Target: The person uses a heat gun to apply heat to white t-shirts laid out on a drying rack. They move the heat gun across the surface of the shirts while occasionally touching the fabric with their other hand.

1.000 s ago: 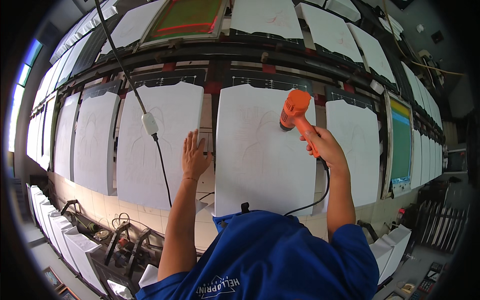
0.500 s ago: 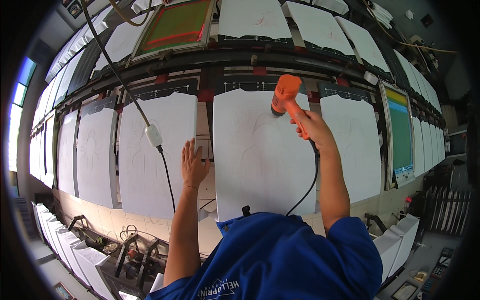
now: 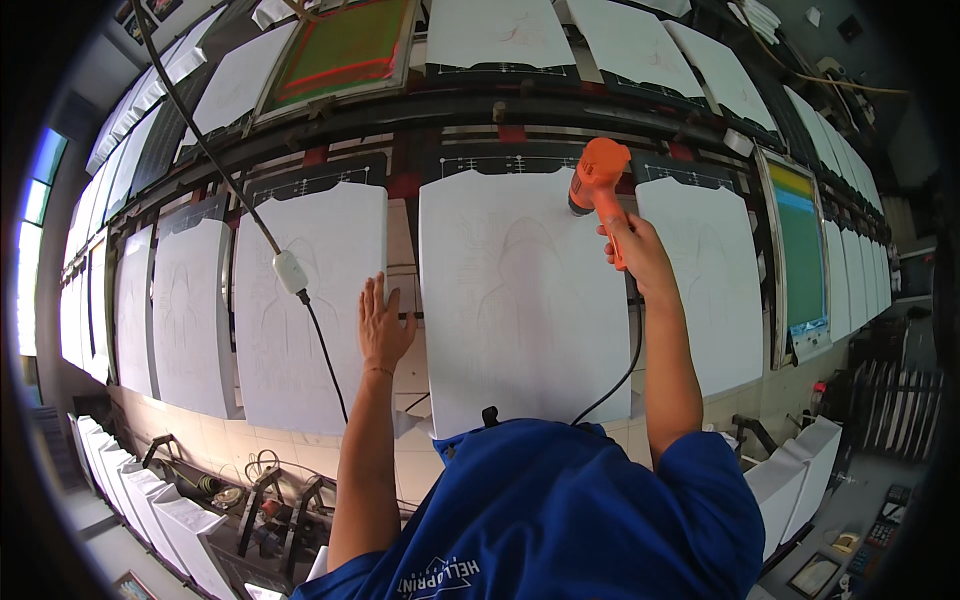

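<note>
My right hand (image 3: 640,254) is closed round the handle of an orange heat gun (image 3: 600,172). Its dark nozzle points down at the upper right part of a white shirt (image 3: 520,330) stretched flat over a board in front of me. Faint grey line drawing shows on that shirt. From the heat gun's handle a black cord runs down towards my body. My left hand (image 3: 385,322) lies flat with fingers stretched, at the right edge of the neighbouring white shirt (image 3: 300,370), and holds nothing.
A hanging cable with a white connector (image 3: 290,271) crosses above the left shirt. Framed printing screens stand at the right (image 3: 800,260) and far left (image 3: 342,50). A dark rail (image 3: 450,108) runs behind the boards. More shirt-covered boards (image 3: 190,310) line both sides.
The heat gun in my right hand has moved to the right across the shirt's upper part. My left hand stays by the left shirt's edge. The view has shifted slightly.
</note>
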### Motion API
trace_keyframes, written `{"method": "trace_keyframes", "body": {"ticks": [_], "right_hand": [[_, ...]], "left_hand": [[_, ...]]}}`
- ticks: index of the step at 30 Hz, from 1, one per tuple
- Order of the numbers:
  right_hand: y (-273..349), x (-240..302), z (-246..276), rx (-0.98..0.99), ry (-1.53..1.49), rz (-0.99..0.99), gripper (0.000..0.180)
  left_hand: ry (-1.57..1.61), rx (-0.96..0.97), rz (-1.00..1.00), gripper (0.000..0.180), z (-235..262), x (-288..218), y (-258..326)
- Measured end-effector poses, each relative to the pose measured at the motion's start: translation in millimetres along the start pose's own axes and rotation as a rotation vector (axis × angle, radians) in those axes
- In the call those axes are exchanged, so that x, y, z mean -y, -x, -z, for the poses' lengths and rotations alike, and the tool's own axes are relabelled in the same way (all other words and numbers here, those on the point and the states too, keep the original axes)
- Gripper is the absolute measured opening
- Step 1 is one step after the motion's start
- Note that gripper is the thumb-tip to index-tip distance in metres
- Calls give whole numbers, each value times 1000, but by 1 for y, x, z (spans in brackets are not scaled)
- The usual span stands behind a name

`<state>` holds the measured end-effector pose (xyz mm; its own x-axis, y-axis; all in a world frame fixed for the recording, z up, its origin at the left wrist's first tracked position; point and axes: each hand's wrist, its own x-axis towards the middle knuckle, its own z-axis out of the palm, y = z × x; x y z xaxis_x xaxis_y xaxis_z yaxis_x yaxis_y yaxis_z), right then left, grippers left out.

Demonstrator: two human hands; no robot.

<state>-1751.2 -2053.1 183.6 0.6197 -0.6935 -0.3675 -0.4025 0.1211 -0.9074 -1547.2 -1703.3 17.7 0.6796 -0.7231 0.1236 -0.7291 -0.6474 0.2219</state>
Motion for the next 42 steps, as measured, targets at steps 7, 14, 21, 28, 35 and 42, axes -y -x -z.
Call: {"method": "trace_keyframes", "body": {"ticks": [7, 14, 21, 28, 35, 42], "right_hand": [[8, 0, 13, -31, -15, -64, 43], [25, -5, 16, 13, -79, -87, 41], [2, -12, 11, -84, -74, 4, 45], [25, -13, 14, -81, -63, -82, 48], [49, -10, 2, 70, -139, -87, 44], [52, -23, 22, -123, -41, -116, 41]], "left_hand": [[-3, -18, 5, 43, 0, -2, 2], [4, 3, 18, 44, 2, -1, 3], [5, -14, 0, 44, 0, -1, 0], [-17, 2, 2, 44, -1, -1, 2], [-10, 12, 16, 44, -4, 0, 3], [-15, 0, -2, 45, -1, -2, 2]]}}
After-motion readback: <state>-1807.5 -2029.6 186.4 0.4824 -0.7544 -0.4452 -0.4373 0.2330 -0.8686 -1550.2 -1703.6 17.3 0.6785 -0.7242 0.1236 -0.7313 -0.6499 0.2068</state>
